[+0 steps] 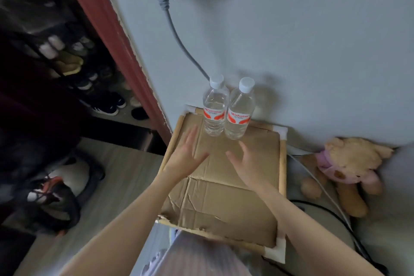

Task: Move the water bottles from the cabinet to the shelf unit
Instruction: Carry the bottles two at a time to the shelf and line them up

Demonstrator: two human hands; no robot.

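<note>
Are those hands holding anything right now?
Nothing. The left hand and right hand are open above the cardboard, short of the two water bottles.

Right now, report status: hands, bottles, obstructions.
Left hand and right hand open, empty, short of the bottles. Two water bottles upright, side by side on the cardboard top, by the wall. Nothing between hands and bottles.

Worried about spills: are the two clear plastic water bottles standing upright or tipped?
Upright. Both clear plastic water bottles stand side by side on the brown cardboard sheet, white caps on top.
</note>
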